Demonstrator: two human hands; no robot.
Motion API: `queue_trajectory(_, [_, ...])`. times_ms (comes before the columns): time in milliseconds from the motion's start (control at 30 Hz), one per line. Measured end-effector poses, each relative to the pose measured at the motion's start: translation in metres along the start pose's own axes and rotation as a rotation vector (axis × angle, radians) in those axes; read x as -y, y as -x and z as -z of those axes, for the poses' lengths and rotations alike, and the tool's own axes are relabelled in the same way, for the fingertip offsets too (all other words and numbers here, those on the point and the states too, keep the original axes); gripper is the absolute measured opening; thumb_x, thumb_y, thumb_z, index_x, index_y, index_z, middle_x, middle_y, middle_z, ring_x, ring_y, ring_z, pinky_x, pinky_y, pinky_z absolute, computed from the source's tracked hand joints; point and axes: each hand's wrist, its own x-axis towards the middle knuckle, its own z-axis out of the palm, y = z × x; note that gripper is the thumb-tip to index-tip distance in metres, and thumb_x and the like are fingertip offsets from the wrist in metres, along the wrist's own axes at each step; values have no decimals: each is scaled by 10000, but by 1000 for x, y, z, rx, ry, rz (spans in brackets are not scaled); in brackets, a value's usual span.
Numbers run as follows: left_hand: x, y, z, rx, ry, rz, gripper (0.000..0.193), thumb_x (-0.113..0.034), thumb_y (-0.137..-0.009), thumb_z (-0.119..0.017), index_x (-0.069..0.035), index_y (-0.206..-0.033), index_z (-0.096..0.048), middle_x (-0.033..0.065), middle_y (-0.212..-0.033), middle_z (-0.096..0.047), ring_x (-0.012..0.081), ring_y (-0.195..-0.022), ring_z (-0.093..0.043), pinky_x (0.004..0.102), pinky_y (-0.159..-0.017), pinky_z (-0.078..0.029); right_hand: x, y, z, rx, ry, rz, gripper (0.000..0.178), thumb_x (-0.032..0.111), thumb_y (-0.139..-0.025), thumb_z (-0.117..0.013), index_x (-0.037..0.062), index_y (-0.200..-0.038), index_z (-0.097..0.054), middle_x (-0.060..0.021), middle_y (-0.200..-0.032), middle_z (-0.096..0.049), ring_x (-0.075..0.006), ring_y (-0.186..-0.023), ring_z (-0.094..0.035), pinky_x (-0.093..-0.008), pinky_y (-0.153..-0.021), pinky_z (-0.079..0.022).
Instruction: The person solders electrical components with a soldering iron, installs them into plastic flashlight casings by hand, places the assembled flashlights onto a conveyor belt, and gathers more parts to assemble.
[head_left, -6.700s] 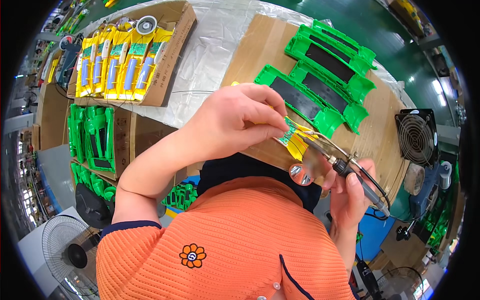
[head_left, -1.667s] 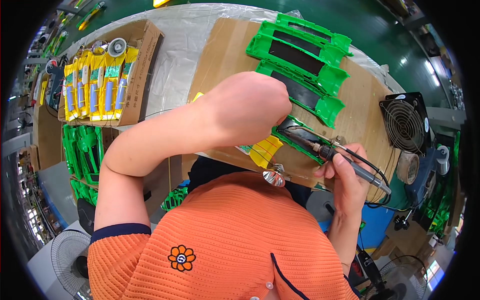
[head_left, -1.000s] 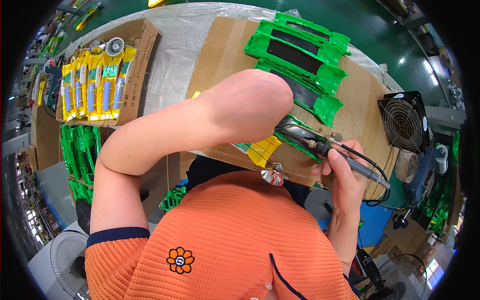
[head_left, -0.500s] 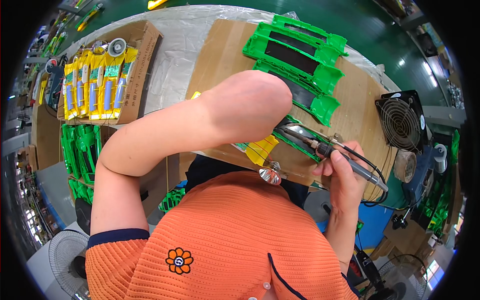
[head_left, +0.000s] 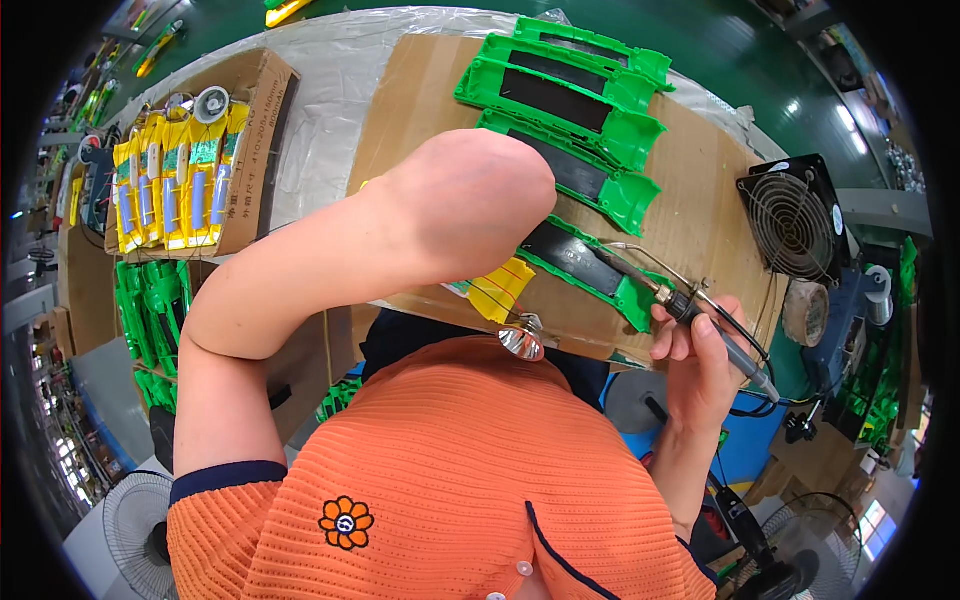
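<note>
My right hand [head_left: 698, 345] is closed around a soldering iron [head_left: 735, 352] with a curved metal tube along its front. The iron's tip points left, over the near green plastic housing [head_left: 634, 300] with its dark inner panel. My left hand [head_left: 490, 195] reaches across the board as a rounded shape, and no fingers show. Below it, partly covered by my arm, lies a yellow-wrapped part [head_left: 502, 290] with thin red wires. A silvery lamp reflector [head_left: 522, 343] sits at the board's near edge, beside the yellow part.
More green housings [head_left: 640, 140] lie in a row on the brown board [head_left: 400, 100]. A black fan [head_left: 795, 215] stands right, near a solder spool [head_left: 878, 285]. A cardboard box [head_left: 262, 150] at left holds several yellow battery packs [head_left: 170, 195], above stacked green housings [head_left: 150, 310].
The soldering iron and my right hand have drawn right, so the tip is farther from my left arm. More of the near housing shows. The whole view has shifted a little.
</note>
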Motion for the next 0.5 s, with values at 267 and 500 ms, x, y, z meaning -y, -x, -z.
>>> queue_trajectory(267, [-4,1,9,46,-78,9,74,-114,-778,-622,-108,-725,-674,71,-753,-591,267,-775,-640,377,-679,-533,-2,6,4,4,0,6,157,79,-929,-580,4,-962,-446,-242,-926,-661,-156,-607,-569,-307,-614,-531])
queue_trajectory(500, [-3,10,15,-17,-67,5,67,-150,-798,-636,-121,-755,-680,73,-796,-588,270,-792,-629,380,-689,-525,-4,8,4,-3,-6,4,182,96,-929,-591,16,-972,-433,-232,-927,-659,-145,-616,-559,-316,-604,-541])
